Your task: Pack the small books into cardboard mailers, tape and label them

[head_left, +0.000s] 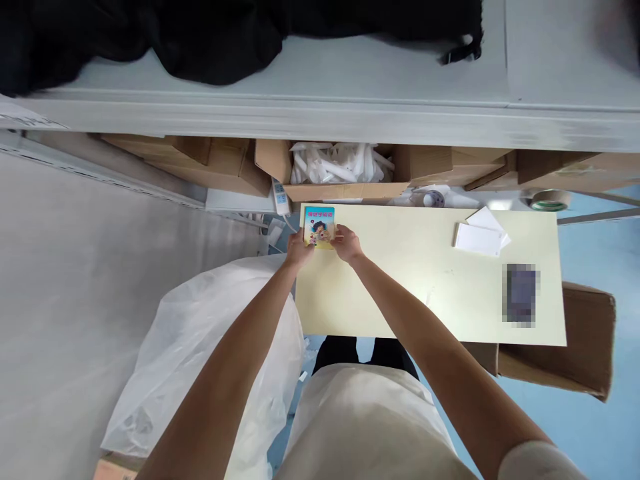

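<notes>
A small colourful picture book (pixel 319 224), with a cartoon child on its blue and yellow cover, lies flat at the far left corner of the pale table (pixel 380 280). My left hand (pixel 299 249) grips its left edge near the lower corner. On the opposite side, the fingers of my right hand (pixel 348 244) close on the book's right edge. Both my arms reach forward over the table. Whether the book rests fully on the tabletop or is slightly raised, I cannot tell.
White cards or small boxes (pixel 477 239) lie at the table's right, near a blurred dark item (pixel 521 293). Behind stands a carton (pixel 345 192) of white plastic pieces under a grey shelf (pixel 320 120). A large plastic bag (pixel 210 333) bulges at left; an open carton (pixel 560 360) stands right.
</notes>
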`<state>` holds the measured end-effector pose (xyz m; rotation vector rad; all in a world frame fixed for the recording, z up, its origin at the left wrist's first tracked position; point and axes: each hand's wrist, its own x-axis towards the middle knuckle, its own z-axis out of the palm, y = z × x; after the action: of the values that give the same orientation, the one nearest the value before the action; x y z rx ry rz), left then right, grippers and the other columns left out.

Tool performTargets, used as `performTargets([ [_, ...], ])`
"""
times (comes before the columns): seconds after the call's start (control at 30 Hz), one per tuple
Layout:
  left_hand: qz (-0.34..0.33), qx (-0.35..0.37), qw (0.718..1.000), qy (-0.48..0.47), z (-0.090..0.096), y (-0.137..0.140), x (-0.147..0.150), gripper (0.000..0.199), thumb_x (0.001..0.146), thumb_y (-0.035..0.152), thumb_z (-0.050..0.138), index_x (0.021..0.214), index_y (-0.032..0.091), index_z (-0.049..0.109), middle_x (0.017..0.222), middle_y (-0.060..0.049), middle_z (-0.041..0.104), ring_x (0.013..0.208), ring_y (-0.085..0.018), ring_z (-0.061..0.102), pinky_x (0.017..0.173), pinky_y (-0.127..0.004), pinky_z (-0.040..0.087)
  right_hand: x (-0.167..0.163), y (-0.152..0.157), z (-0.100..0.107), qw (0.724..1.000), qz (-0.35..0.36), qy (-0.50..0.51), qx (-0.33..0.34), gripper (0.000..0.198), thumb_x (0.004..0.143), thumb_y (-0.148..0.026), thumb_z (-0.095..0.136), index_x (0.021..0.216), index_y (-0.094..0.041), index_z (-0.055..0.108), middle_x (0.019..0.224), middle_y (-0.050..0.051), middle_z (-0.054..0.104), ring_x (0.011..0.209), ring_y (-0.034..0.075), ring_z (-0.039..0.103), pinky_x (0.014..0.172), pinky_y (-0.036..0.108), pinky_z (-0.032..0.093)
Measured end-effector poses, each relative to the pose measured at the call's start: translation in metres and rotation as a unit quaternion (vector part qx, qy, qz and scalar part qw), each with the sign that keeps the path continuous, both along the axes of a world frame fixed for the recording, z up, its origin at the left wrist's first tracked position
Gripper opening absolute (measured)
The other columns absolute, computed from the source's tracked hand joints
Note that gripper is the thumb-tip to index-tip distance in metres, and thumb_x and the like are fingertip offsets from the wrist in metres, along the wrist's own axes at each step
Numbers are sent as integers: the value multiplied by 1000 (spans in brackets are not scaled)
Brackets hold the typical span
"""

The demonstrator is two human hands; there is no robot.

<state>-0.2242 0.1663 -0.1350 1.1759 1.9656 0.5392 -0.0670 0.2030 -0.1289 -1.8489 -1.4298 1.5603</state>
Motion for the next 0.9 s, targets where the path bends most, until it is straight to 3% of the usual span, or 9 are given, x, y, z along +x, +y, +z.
performTargets([
  [0.13, -12, -71, 995, 75, 19, -2, 5, 34, 71, 16, 56, 105, 16, 56, 98, -11, 60, 113, -28, 48, 94, -38, 40, 20, -11, 12, 999, -27, 35, -1, 57, 72, -12, 59, 127, -21, 49, 112, 9, 58, 80, 14, 61, 76, 31, 52],
  [0.27, -50, -45, 994, 83, 49, -6, 21, 41, 74, 22, 57, 114, 14, 55, 112, -13, 60, 119, -29, 48, 100, -40, 37, 69, -45, 44, 997, -21, 72, 15, 51, 72, -11, 59, 122, -19, 53, 105, 8, 60, 68, 12, 62, 66, 29, 53],
  [0.33, -95, -38, 995, 16, 71, -7, 36, 43, 75, 28, 57, 115, 15, 56, 115, -13, 60, 111, -27, 55, 94, -38, 42, 107, -65, 69, 996, -10, 76, 35, 43, 71, -12, 61, 113, -19, 58, 94, 5, 63, 64, 14, 62, 61, 30, 53],
  [0.47, -199, -48, 967, -153, 135, -2, 83, 56, 72, 41, 62, 120, 16, 53, 119, -14, 60, 97, -24, 64, 79, -34, 50, 204, -77, 136, 990, 17, 77, 120, 46, 74, -20, 61, 119, -25, 53, 98, 5, 64, 68, 17, 64, 62, 35, 54],
  [0.57, -262, 18, 940, -219, 195, 11, 133, 56, 71, 42, 64, 120, 16, 53, 122, -13, 59, 102, -22, 61, 87, -34, 48, 278, -48, 199, 969, -22, 27, 243, 41, 78, -27, 60, 118, -26, 52, 92, 4, 64, 66, 18, 62, 64, 38, 53],
  [0.67, -254, 116, 926, -254, 250, 42, 195, 53, 75, 41, 62, 120, 15, 53, 119, -13, 60, 105, -21, 60, 91, -35, 46, 330, 2, 262, 936, -111, -13, 334, 45, 79, -33, 61, 121, -22, 50, 93, 5, 63, 63, 15, 57, 62, 34, 50],
  [0.77, -182, 204, 936, -223, 289, 91, 257, 56, 76, 43, 63, 123, 15, 50, 127, -15, 54, 105, -23, 60, 89, -37, 46, 351, 52, 307, 932, -170, -21, 321, 56, 81, -38, 60, 130, -16, 43, 114, 11, 58, 67, 11, 54, 62, 28, 48],
  [0.9, -58, 244, 959, -132, 312, 158, 318, 71, 70, 48, 69, 126, 13, 45, 138, -22, 42, 124, -31, 46, 97, -41, 40, 349, 101, 328, 948, -184, 19, 258, 66, 80, -49, 60, 132, -13, 42, 126, 17, 51, 76, 14, 58, 58, 26, 50],
])
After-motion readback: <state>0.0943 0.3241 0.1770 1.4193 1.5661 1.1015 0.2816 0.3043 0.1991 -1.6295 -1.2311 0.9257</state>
